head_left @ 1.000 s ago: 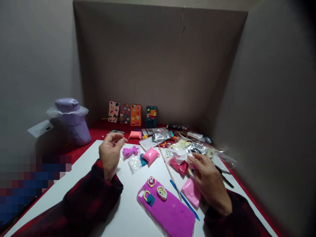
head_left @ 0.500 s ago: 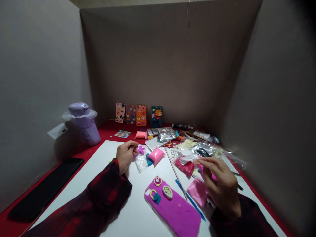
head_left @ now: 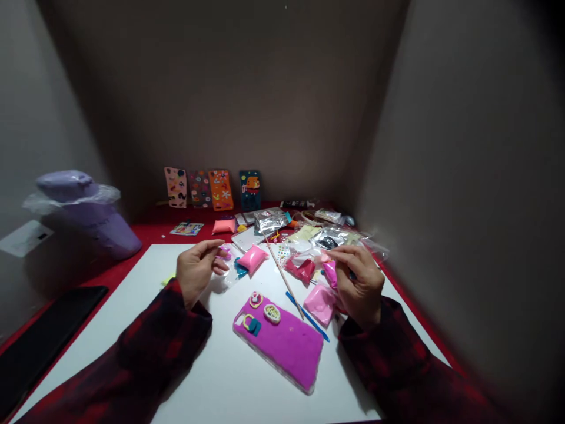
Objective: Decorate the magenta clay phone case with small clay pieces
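Note:
My left hand (head_left: 198,272) hovers above the white board (head_left: 194,377), its fingers loosely bent and apart. Just past its fingertips is a piece of purple clay (head_left: 225,252) beside a clear bag. My right hand (head_left: 362,282) hangs over the clay packs on the right, fingers stretched forward and nothing plainly held. Close to it are a pale pink clay pack (head_left: 320,305) and a magenta clay pack (head_left: 329,275), partly hidden. Between my hands, nearer to me, a purple clay-covered phone case (head_left: 286,347) lies flat with small clay decorations at its upper left.
A blue modelling tool (head_left: 311,321) and a thin stick (head_left: 282,274) lie behind the case. Bright pink (head_left: 253,259) and red (head_left: 300,268) packs sit farther back. Decorated cases (head_left: 220,190) lean at the rear wall. A purple tumbler (head_left: 103,227) stands left, above a black slab (head_left: 39,335).
The view has swung right. My left hand's fingers have opened and come away from the purple clay. My right hand keeps much the same pose; the phone case lies still.

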`<state>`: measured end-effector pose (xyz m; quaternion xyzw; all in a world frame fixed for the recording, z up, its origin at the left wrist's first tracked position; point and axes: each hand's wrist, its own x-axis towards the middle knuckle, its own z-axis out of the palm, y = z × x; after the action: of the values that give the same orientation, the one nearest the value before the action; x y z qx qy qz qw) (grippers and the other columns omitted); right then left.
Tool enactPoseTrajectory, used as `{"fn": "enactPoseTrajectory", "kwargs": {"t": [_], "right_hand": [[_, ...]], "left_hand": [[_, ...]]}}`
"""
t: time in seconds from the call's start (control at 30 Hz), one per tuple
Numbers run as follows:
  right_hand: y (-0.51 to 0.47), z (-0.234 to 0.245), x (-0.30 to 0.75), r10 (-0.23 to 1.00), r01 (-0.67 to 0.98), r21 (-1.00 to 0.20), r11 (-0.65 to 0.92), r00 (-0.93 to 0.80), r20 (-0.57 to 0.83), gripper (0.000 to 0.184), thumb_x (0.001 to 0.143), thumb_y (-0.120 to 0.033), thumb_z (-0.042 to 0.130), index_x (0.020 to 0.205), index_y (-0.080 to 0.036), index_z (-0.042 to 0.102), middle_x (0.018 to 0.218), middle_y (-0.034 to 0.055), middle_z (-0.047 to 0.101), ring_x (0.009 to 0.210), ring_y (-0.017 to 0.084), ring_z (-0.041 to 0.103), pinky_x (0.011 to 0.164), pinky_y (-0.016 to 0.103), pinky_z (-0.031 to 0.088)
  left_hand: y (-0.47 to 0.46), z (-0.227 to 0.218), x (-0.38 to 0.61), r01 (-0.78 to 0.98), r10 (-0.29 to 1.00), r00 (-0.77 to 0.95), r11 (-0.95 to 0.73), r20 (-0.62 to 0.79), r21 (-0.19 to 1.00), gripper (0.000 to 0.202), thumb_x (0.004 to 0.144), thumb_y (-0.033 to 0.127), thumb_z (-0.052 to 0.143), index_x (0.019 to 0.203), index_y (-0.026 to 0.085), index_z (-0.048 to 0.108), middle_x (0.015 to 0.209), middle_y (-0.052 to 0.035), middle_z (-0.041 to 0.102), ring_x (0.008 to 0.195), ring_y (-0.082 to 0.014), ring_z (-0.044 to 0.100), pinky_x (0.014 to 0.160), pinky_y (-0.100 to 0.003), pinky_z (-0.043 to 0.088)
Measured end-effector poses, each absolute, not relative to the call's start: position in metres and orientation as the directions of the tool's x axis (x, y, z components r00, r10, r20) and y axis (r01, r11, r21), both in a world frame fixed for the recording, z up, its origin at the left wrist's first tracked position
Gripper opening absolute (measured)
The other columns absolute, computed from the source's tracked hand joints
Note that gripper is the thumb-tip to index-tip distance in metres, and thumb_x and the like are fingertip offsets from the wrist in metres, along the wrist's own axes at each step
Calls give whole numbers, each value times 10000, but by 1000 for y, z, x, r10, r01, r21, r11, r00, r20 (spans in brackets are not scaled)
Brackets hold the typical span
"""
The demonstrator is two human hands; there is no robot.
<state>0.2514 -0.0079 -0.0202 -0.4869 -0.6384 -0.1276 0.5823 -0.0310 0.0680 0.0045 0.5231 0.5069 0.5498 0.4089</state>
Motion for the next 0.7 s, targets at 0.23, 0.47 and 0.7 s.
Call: {"fn": "enactPoseTrajectory", "kwargs": {"t": [0.23, 0.47, 0.7], "right_hand": [[-7, -21, 252, 478, 762, -413, 499, 156, 864, 285, 773, -49, 545, 921, -244, 691, 885, 27, 637, 836, 194, 607, 729, 377, 516], [-8, -22, 251, 501, 758, -430, 490, 159, 851, 286, 773, -45, 545, 927, -239, 689, 901, 30, 633, 849, 193, 604, 740, 375, 511], [-9, -22, 249, 506, 748, -435, 502, 154, 849, 279, 779, -44, 542, 915, -243, 684, 909, 32, 630, 858, 196, 602, 751, 385, 511]], "left_hand": [[36, 3, -2, -32, 981, 190, -46, 51, 998, 203, 656, 151, 612, 848, 107, 660, 727, -54, 699, 623, -199, 690, 589, -315, 577], [15, 15, 2, -31, 940, 218, -261, 261, 965, 161, 717, 144, 643, 862, 149, 713, 827, -59, 737, 785, -214, 706, 758, -328, 586], [20, 22, -4, 86, 950, -84, -295, 302, 952, 168, 619, 189, 760, 773, 157, 701, 684, -8, 715, 633, -181, 689, 645, -290, 586]]}}
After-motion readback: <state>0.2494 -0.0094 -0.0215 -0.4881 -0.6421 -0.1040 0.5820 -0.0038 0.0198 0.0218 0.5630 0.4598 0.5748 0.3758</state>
